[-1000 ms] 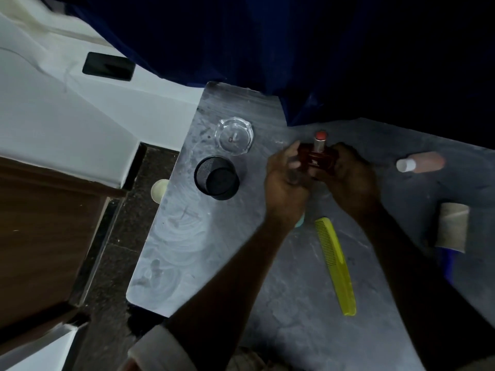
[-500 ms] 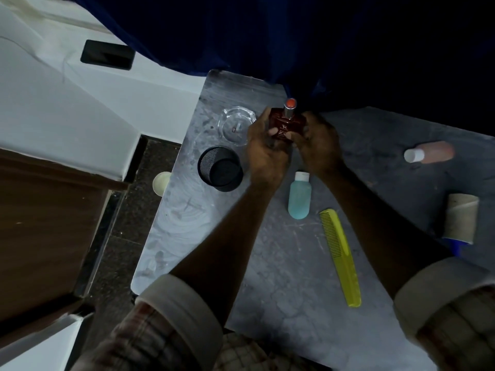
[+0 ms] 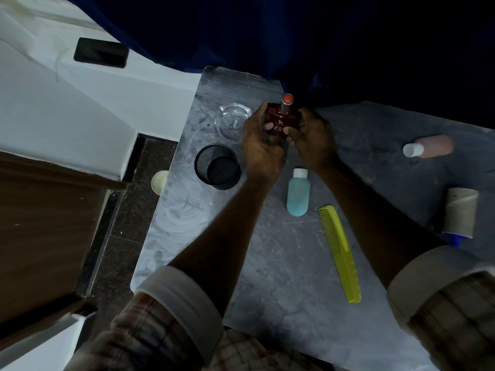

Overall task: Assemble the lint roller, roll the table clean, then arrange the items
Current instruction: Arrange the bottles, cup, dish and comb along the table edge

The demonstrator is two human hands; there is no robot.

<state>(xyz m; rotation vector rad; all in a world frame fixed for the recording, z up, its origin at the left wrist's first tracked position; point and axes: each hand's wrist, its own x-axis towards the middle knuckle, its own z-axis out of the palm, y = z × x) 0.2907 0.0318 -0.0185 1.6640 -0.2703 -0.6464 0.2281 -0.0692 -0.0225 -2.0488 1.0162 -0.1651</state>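
Both hands grip a dark red perfume bottle (image 3: 281,119) with a silver neck and orange-red cap, at the far edge of the grey table (image 3: 281,263). My left hand (image 3: 261,148) holds its left side and my right hand (image 3: 313,137) its right side. The lint roller (image 3: 460,212), a pale roll on a blue handle, lies at the right edge. A blue bottle (image 3: 297,194) with a white cap and a yellow comb (image 3: 341,250) lie between my forearms. A pink bottle (image 3: 430,145) lies on its side to the right.
A clear glass ashtray (image 3: 231,124) and a black mesh cup (image 3: 217,167) stand left of my hands. Dark blue curtain (image 3: 267,36) hangs over the table's far edge. A white bed with a black phone (image 3: 101,52) is at left, over dark floor.
Both hands carried the red perfume bottle away from me to the table's far edge, beside the ashtray. That uncovered the blue bottle lying on the table.
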